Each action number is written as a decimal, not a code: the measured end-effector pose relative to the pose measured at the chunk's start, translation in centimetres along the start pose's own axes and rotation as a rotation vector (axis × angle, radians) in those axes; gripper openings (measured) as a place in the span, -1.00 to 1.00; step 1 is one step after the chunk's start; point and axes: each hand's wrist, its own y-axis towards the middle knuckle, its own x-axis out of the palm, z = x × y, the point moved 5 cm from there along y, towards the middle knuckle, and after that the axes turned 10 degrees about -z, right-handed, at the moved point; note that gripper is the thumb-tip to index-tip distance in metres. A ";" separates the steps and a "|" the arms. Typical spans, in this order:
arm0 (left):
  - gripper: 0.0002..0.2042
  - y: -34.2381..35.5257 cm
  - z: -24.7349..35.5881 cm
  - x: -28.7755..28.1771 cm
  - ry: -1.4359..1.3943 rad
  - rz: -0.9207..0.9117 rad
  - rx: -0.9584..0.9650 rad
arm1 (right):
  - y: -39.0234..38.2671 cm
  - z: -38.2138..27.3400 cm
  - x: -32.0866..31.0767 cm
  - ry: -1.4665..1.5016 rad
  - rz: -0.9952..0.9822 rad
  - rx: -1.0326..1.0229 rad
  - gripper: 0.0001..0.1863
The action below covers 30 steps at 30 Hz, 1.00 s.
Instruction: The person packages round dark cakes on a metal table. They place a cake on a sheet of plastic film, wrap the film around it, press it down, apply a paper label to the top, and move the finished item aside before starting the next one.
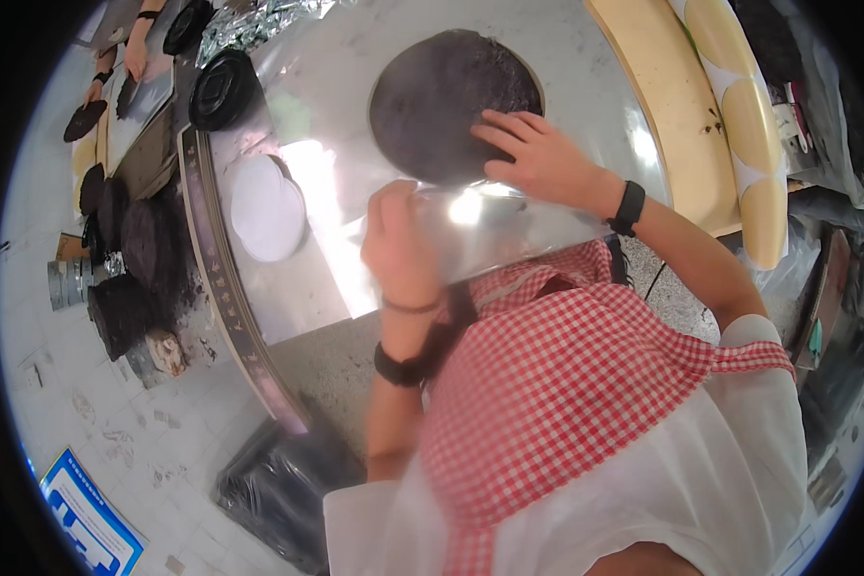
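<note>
Disc [442,110] — right hand [550,163] at four o'clock, fingers spread; left hand [403,250], seven o'clock, too blurred to tell — we should press evenly.

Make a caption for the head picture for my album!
Right hand over a dark round disc, blurred left hand near clear plastic.

Could read no wording for certain. Lower left: noted blue-and-white printed sign [96,523], with small white marks in a row on blue border and large blue shapes on white. Along left bench [331,96] edge: noted dark strip [224,288] with pale character-like marks, too small to resolve.
</note>
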 end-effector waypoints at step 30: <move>-0.91 5.7 -3.3 9.5 0.153 -0.504 0.046 | -0.6 0.6 -5.1 0.298 -0.008 0.654 -0.80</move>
